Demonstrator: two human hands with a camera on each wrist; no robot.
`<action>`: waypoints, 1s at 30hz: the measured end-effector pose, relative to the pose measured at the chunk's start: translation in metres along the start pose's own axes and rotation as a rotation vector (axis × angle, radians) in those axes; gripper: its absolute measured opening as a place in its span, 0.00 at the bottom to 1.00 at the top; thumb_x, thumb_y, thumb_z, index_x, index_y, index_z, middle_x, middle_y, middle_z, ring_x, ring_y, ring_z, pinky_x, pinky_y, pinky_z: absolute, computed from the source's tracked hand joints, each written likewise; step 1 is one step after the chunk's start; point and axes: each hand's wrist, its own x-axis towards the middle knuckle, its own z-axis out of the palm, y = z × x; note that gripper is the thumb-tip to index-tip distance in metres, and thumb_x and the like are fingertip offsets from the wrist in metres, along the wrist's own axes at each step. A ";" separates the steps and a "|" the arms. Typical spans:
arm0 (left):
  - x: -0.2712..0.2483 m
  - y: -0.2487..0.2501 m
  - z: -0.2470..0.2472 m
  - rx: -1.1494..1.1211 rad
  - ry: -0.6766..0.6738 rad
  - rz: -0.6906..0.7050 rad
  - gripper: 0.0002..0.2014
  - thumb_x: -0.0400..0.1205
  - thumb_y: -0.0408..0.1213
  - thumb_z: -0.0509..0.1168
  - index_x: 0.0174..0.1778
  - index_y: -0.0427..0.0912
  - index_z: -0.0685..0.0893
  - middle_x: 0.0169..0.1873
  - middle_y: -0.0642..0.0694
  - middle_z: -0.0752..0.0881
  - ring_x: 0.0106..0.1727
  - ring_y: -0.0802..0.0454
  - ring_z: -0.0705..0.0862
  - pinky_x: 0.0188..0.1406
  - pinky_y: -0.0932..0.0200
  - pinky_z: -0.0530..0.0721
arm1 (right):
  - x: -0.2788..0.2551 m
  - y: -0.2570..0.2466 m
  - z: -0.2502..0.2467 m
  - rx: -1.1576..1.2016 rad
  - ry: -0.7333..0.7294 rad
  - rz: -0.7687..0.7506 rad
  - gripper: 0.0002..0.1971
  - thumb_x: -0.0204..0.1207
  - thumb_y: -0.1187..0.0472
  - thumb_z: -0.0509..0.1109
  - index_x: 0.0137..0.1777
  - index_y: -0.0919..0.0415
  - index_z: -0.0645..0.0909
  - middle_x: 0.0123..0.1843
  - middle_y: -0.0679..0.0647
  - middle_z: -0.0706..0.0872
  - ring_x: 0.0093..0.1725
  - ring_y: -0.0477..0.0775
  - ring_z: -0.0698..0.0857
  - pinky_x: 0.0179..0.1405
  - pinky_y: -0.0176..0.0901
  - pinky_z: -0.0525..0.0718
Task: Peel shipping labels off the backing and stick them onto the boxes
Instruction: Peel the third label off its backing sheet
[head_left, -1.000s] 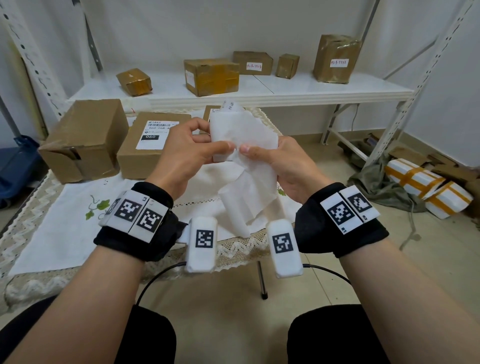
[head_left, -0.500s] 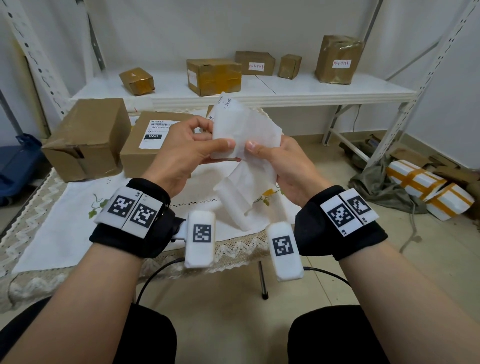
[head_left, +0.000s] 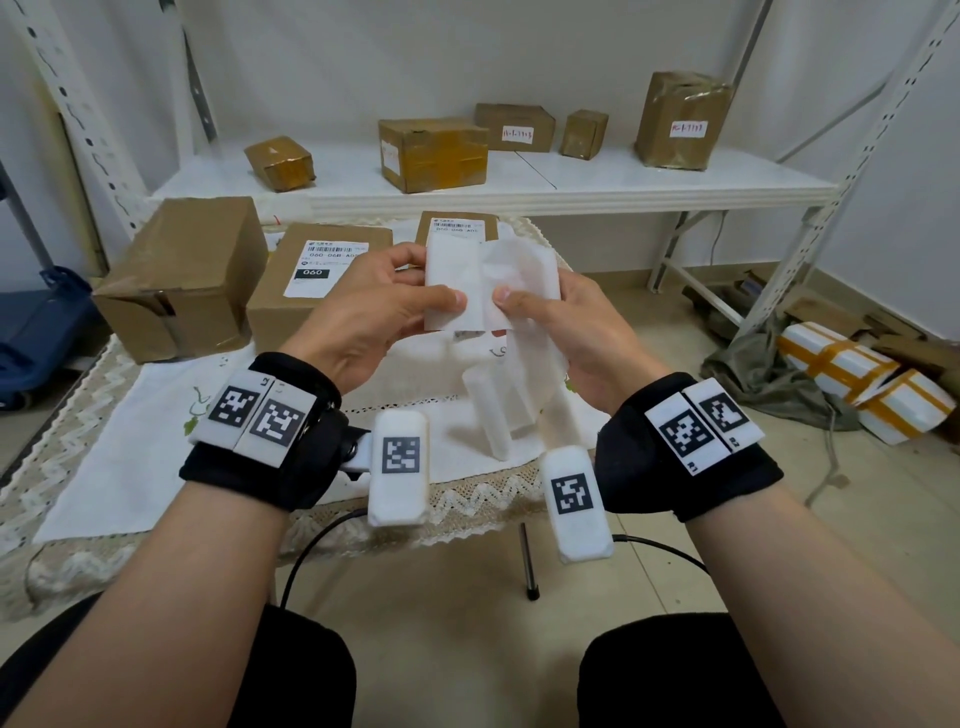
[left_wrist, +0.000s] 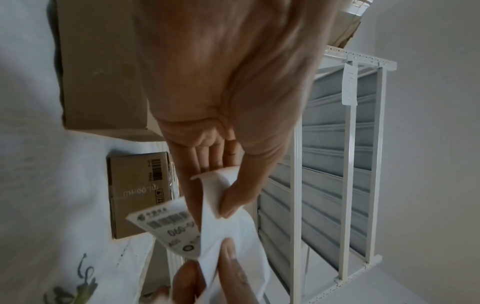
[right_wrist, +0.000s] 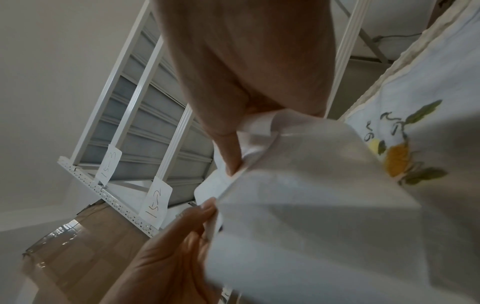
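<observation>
Mid-frame, left hand (head_left: 374, 317) and right hand (head_left: 571, 332) pinch the label (head_left: 448, 273), seemingly light, floppy and tearable, best gripped near its edges.

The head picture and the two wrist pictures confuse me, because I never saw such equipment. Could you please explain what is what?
There is no machine: a person's two bare hands wear black wristbands carrying cameras. The wide picture comes from a camera on the head; the other two look along each wrist at the fingers. The left hand and the right hand both pinch a white paper strip, together with a printed barcode label. On the cloth-covered table lie cardboard boxes.
</observation>
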 end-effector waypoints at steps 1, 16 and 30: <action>0.000 0.001 0.000 -0.005 -0.007 -0.008 0.20 0.79 0.20 0.72 0.67 0.31 0.83 0.54 0.41 0.94 0.52 0.50 0.93 0.42 0.65 0.89 | -0.001 -0.001 0.000 0.025 0.000 0.015 0.11 0.82 0.63 0.75 0.62 0.64 0.88 0.48 0.56 0.94 0.41 0.51 0.92 0.41 0.44 0.90; 0.005 -0.004 0.002 -0.086 -0.019 -0.115 0.16 0.79 0.22 0.72 0.60 0.37 0.83 0.55 0.40 0.91 0.52 0.48 0.92 0.48 0.61 0.92 | -0.001 -0.006 0.001 0.182 0.048 0.121 0.14 0.82 0.70 0.72 0.66 0.67 0.86 0.58 0.64 0.93 0.50 0.60 0.94 0.43 0.51 0.93; -0.003 -0.003 0.006 0.138 -0.134 0.114 0.36 0.80 0.19 0.69 0.75 0.61 0.74 0.64 0.42 0.83 0.56 0.50 0.89 0.50 0.60 0.90 | 0.000 -0.003 -0.002 0.139 0.102 0.095 0.14 0.79 0.69 0.76 0.64 0.69 0.86 0.53 0.63 0.94 0.46 0.58 0.93 0.45 0.50 0.93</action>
